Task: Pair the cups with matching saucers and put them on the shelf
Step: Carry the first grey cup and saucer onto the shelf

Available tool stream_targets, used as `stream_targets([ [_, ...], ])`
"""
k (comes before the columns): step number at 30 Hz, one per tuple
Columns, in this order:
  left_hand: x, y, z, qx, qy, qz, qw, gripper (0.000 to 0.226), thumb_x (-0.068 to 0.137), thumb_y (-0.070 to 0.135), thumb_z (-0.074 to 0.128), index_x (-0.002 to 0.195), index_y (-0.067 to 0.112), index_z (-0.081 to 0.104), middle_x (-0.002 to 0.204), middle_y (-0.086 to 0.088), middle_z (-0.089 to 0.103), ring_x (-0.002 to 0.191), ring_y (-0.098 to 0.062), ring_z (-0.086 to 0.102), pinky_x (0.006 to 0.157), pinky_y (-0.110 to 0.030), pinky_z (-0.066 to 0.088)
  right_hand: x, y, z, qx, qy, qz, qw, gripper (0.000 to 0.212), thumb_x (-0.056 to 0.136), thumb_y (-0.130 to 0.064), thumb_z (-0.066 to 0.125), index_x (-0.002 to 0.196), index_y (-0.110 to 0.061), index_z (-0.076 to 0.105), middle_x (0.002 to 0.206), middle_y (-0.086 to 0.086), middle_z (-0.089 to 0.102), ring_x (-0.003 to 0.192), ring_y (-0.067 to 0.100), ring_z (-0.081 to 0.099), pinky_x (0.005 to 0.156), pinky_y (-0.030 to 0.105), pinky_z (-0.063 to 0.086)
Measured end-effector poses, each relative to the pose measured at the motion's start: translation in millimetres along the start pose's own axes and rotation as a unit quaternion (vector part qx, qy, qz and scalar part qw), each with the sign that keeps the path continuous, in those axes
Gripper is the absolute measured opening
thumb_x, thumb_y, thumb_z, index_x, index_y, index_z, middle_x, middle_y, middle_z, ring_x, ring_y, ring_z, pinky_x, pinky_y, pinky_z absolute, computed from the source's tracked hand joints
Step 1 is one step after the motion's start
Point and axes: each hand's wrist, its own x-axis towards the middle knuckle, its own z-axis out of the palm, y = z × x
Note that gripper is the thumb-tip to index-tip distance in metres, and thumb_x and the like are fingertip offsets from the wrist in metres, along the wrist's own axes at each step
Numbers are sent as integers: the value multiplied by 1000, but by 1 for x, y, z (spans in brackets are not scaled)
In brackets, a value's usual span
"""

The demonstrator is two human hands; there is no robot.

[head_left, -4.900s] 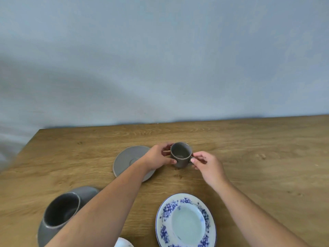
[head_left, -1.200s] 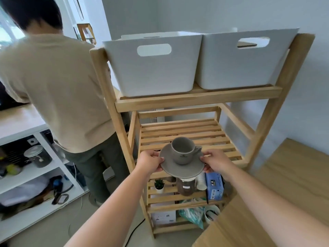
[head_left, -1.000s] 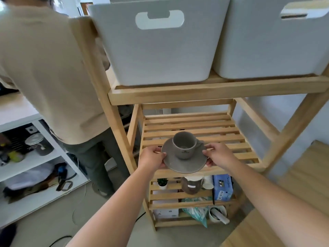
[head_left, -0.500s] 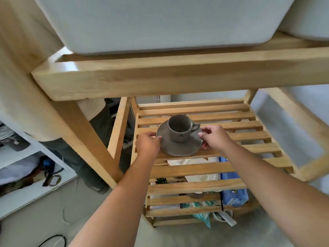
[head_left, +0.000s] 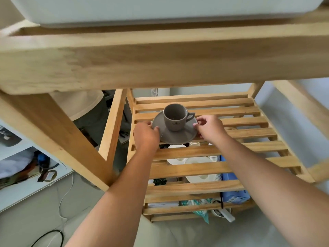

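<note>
A small grey cup [head_left: 175, 117] stands upright on a matching grey saucer [head_left: 179, 136], its handle pointing right. The saucer sits over the left half of the wooden slatted shelf [head_left: 249, 122], at or just above the slats; I cannot tell if it touches. My left hand [head_left: 145, 135] grips the saucer's left rim. My right hand [head_left: 210, 126] pinches its right rim with fingertips. Both arms reach in from below the frame.
A thick wooden top rail [head_left: 160, 59] with a white bin [head_left: 160, 9] on it hangs close overhead. White dishes [head_left: 195, 163] and a blue box [head_left: 233, 195] lie on the lower shelves. A person [head_left: 85, 106] stands behind the left post.
I carried the cup on its saucer from the table to the rack, and over the last second pushed it deeper over the middle shelf's slats while my view dropped under the top rail.
</note>
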Motion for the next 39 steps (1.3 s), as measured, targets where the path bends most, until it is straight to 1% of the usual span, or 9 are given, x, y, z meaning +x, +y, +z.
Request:
stream_targets([
  [3,-15,-14,-2,74,-5,118,990,60,87,35,64,140,17,43,140,-4,48,128,-23,46,107,-41,40,-18,6,-2,-52,11,-60,997,48,86,-26,63,132,-16,51,129,5,57,113,22,55,89,30,45],
  [6,-30,-32,-1,141,-68,190,969,79,87,51,56,151,19,21,156,-1,28,144,-21,25,118,-43,24,-34,18,-2,-103,-28,-110,988,69,82,-37,66,143,-22,38,148,-3,41,134,18,39,106,32,34],
  [9,-31,-41,3,202,-91,206,953,81,91,58,42,153,18,9,163,1,9,150,-18,9,122,-40,11,-40,25,1,-125,-56,-99,986,78,82,-41,66,148,-22,28,156,-7,29,142,15,28,113,34,26],
  [13,-24,-35,8,226,-91,207,948,80,92,58,37,153,16,6,163,1,4,150,-16,4,121,-37,3,-34,21,6,-136,-40,-101,985,79,84,-39,64,149,-18,25,158,-4,25,144,15,23,115,30,21],
  [16,-11,-27,11,237,-106,200,945,79,94,56,35,153,15,3,164,0,2,150,-16,2,121,-37,0,-22,13,9,-138,-40,-85,986,78,86,-38,62,149,-19,22,158,-4,23,145,17,22,115,33,21],
  [26,16,-9,13,232,-112,176,950,78,94,52,39,153,13,6,164,0,2,150,-15,1,121,-38,-1,8,-4,9,-128,-57,-74,987,76,85,-35,64,148,-17,25,158,-2,25,144,20,25,114,34,24],
  [29,7,-4,8,185,-103,180,961,71,96,44,42,153,14,11,164,-1,4,150,-18,4,123,-41,7,-1,-7,6,-94,-48,-79,991,67,86,-32,63,145,-18,32,151,2,38,137,23,36,104,32,33],
  [34,-39,10,-24,69,-100,198,973,62,94,35,52,148,18,28,157,-2,27,145,-22,26,117,-44,28,-43,-16,-15,-40,20,-94,995,56,87,-31,61,139,-21,43,141,4,51,128,21,47,93,27,38],
  [39,-107,30,-70,47,-134,256,956,45,93,33,55,136,21,46,135,0,53,125,-15,49,102,-31,42,-114,-23,-62,15,48,-93,994,38,88,-31,59,125,-21,55,126,-1,59,109,14,57,79,25,44],
])
